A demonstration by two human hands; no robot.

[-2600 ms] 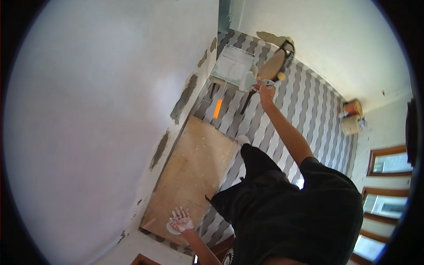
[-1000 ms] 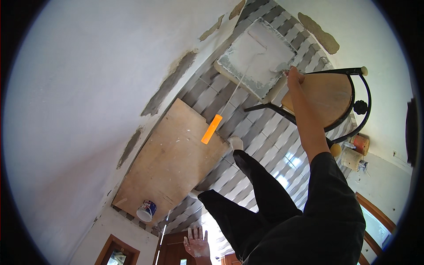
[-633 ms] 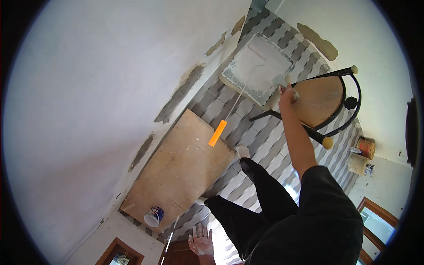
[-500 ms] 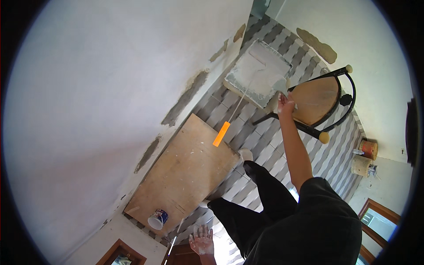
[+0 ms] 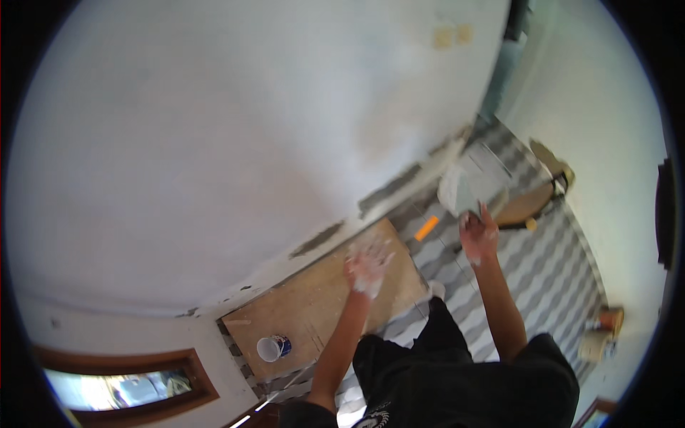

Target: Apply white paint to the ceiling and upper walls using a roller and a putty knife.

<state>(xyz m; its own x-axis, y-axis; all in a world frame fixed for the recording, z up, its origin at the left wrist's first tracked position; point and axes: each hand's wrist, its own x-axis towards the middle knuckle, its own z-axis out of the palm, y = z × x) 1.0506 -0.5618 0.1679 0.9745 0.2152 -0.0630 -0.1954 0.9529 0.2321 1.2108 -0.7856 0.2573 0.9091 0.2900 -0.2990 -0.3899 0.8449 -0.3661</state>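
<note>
My right hand [image 5: 479, 239] is closed around a putty knife [image 5: 457, 191], its wide blade pointing up and away and coated with pale paste. Behind the knife lies a flat board smeared with white paste [image 5: 492, 165], partly hidden by it. Smeared with white, my left hand [image 5: 369, 265] is raised over the wooden board with its fingers spread and nothing in them. Between my hands and farther off shows the orange handle [image 5: 427, 228] of a paint roller; its frame is hard to make out now. Motion blurs both hands slightly.
A wooden board [image 5: 307, 314] lies along the wall, carrying a small paint bucket [image 5: 273, 348]. The white wall [image 5: 214, 157] has grey patches [image 5: 317, 240] near its base. A chair [image 5: 528, 205] stands at the right, with containers [image 5: 598, 335] by the right wall.
My left hand has risen from the lower edge to over the wooden board. My right hand has drawn the putty knife back from the paste-covered board. The view has turned toward the wall.
</note>
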